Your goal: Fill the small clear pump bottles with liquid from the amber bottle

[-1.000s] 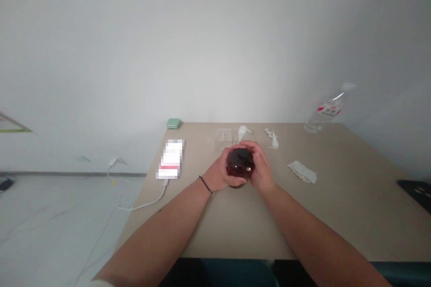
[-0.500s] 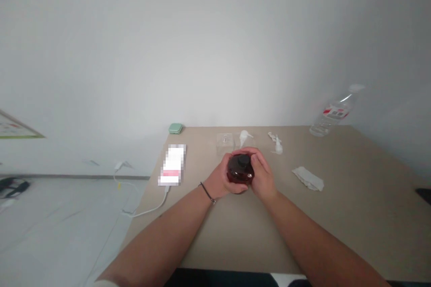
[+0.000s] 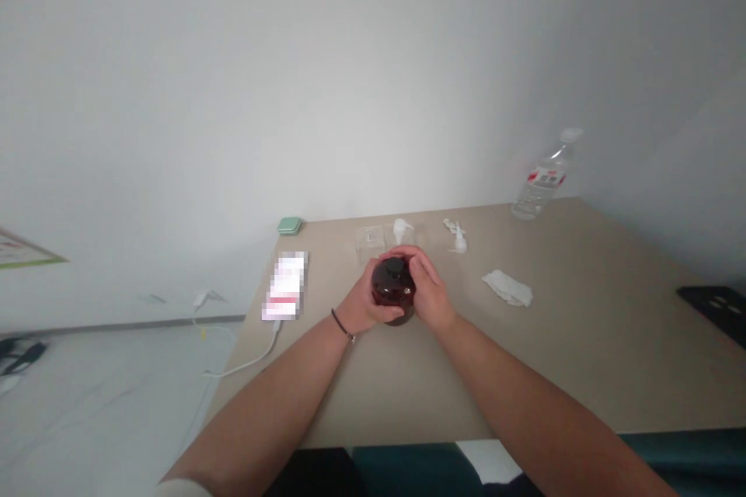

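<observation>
A dark red-brown bottle (image 3: 392, 291) with a black cap stands on the beige table (image 3: 524, 373), seen from above. My left hand (image 3: 360, 306) wraps round its left side, a thin dark band on the wrist. My right hand (image 3: 430, 291) curls round its right side, the fingers reaching over toward the cap. Both hands are closed on the bottle. Just behind them lie a clear plastic container (image 3: 369, 237) and a white pump head (image 3: 401, 228).
A phone (image 3: 284, 286) on a white cable lies at the table's left edge, a green case (image 3: 289, 226) behind it. Another white pump part (image 3: 457, 235), a crumpled tissue (image 3: 507, 287), a clear water bottle (image 3: 542, 177) and a dark object (image 3: 714, 303) are to the right.
The view has swung and tilted a little, so everything sits further left. Both hands stay round the bottle; the right fingers have shifted slightly over the cap.
</observation>
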`<action>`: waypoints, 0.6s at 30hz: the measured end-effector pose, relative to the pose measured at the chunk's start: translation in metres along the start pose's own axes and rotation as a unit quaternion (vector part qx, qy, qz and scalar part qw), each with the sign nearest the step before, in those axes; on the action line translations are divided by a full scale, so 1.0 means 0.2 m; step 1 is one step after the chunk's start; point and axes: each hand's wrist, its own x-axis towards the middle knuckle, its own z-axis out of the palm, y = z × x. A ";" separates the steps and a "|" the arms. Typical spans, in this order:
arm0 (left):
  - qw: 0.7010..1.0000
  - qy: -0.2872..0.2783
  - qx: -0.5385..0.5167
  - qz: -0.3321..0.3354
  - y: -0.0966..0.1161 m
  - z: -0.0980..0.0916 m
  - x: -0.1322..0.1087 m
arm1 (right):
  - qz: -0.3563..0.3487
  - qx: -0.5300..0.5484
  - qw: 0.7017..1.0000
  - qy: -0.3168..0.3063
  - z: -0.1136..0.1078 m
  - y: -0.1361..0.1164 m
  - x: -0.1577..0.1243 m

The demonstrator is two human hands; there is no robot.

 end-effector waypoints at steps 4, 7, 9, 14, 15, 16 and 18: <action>1.000 -0.016 0.000 -0.003 0.01 -0.01 0.01 | -0.032 -0.026 0.999 -0.027 -0.01 0.00 0.01; 1.000 -0.018 0.015 -0.014 0.02 -0.02 0.01 | -0.025 -0.033 0.999 -0.032 -0.01 -0.01 0.01; 0.999 -0.017 0.033 -0.013 0.02 -0.03 0.02 | -0.020 -0.030 0.999 -0.034 -0.01 -0.01 0.01; 0.998 -0.012 0.059 -0.023 0.02 -0.04 0.02 | -0.027 -0.059 0.997 -0.037 -0.02 -0.03 0.00; 0.998 -0.012 0.062 -0.025 0.02 -0.04 0.02 | -0.028 -0.061 0.997 -0.037 -0.03 -0.03 0.00; 0.998 -0.013 0.064 -0.025 0.03 -0.04 0.02 | -0.028 -0.062 0.997 -0.038 -0.03 -0.03 0.00; 0.998 -0.017 0.064 -0.016 0.04 -0.03 0.01 | -0.025 -0.063 0.997 -0.040 -0.03 -0.03 0.00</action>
